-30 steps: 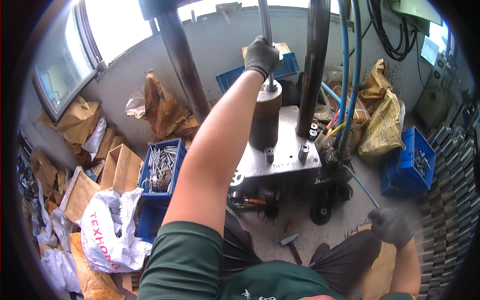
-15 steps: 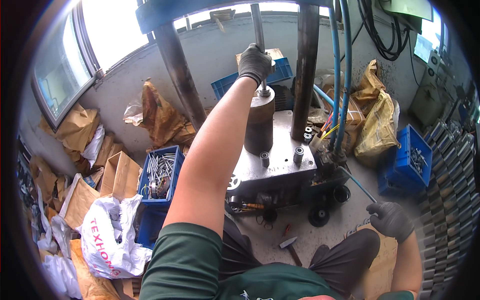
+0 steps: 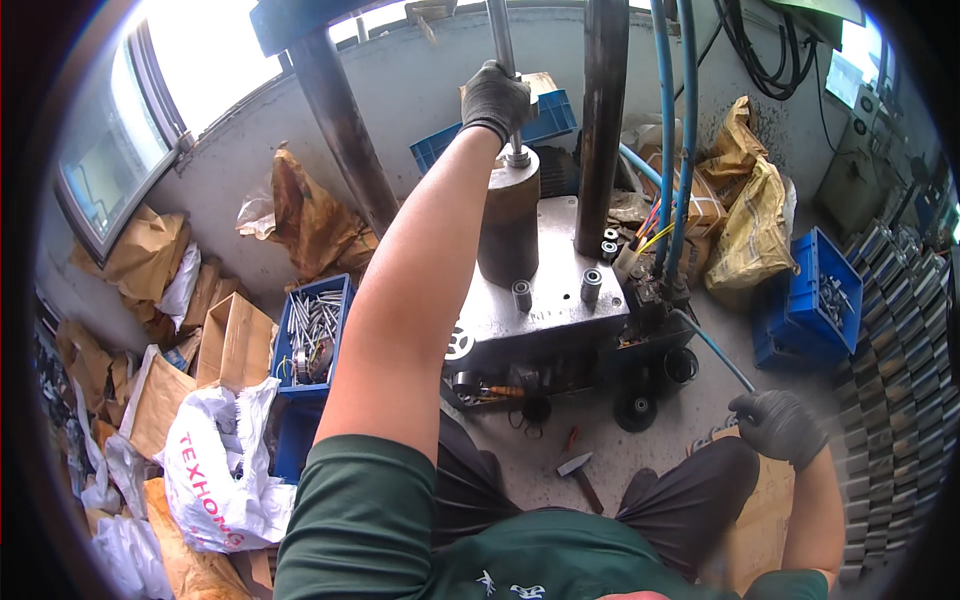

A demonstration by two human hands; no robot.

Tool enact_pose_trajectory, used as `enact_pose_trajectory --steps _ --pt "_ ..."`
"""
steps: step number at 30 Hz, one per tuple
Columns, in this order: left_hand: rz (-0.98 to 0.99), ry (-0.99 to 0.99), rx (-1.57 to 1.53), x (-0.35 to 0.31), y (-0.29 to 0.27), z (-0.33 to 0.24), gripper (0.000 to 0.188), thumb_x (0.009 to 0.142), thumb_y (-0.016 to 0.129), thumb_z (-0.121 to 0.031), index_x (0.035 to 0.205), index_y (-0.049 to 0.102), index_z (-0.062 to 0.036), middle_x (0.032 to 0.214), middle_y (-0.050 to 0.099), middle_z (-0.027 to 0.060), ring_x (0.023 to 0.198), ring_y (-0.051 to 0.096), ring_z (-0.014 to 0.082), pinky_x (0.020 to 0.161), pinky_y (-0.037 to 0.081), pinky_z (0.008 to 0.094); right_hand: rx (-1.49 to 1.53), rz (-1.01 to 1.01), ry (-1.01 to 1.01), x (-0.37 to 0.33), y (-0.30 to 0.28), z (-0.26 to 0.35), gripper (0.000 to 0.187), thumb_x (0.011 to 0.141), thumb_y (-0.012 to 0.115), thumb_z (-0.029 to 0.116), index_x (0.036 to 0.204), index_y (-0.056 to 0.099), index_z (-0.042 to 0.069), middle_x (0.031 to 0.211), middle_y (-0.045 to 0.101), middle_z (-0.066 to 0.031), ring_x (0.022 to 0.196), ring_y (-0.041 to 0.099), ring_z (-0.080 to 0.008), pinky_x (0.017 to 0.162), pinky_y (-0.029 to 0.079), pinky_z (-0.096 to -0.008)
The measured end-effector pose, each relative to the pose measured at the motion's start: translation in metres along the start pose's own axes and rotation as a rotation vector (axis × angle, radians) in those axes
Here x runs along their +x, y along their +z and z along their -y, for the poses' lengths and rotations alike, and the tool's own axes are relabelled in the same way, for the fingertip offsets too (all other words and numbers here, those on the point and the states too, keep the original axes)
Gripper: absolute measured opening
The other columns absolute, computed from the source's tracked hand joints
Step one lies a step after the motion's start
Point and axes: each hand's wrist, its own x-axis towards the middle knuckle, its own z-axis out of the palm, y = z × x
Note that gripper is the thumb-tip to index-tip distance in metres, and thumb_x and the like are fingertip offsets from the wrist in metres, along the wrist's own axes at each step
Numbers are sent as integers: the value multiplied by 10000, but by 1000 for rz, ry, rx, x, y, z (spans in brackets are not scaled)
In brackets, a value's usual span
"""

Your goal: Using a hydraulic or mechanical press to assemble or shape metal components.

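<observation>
My left hand [image 3: 495, 98], in a dark glove, is closed round an upright metal rod [image 3: 501, 30]. The rod's lower end meets a collar on top of a thick dark metal cylinder [image 3: 510, 230]. That cylinder stands on the steel plate [image 3: 480, 325] of a press with two dark columns [image 3: 603, 120]. Off to the right, my gloved right hand [image 3: 780, 428] grips the end of a thin blue-grey lever [image 3: 715, 350], which slopes up to the machine's right side. Two small ringed metal parts [image 3: 592, 283] sit at the plate's front.
Blue crates [image 3: 345, 330] of metal pins stand left, beside cardboard and a white sack [image 3: 215, 480]. A hammer [image 3: 575, 466] lies on the floor between my legs. Another blue crate [image 3: 825, 290] and stacked metal parts [image 3: 900, 400] line the right side. Blue hoses [image 3: 688, 120] hang by the right column.
The whole view has shifted slightly, so the scene sits higher in it. Both hands keep their holds on the rod and the lever. Relative to the machine, the lever's end appears slightly lower.
</observation>
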Motion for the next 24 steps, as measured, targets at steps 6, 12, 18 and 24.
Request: enact_pose_trajectory --steps 6,12,18,24 --pt "-10 -3 24 1 1 5 366 849 749 -231 1143 651 -37 968 768 191 991 751 324 920 581 399 111 -122 25 5 -9 10 296 826 662 161 1084 748 43 913 735 -217 865 716 -393 808 576 -472" --pt "-3 -15 -26 -2 2 0 339 861 735 -238 1124 672 -33 949 772 183 983 755 319 896 587 393 -9 -7 -66 1 -2 0 277 827 670 159 1061 758 41 916 737 -216 859 722 -383 806 582 -462" --pt "-26 10 49 -8 -2 0 281 923 668 -234 1101 680 -18 960 766 209 975 756 328 886 589 402 19 -21 17 2 -5 7 281 842 666 168 1072 760 38 919 737 -223 867 722 -388 815 582 -462" --pt "-21 -16 -14 -9 1 0 298 923 678 -243 1110 671 -12 979 763 212 983 751 338 902 586 406 135 -16 107 4 -12 11 278 848 667 176 1069 760 34 914 732 -231 870 718 -394 814 579 -464"
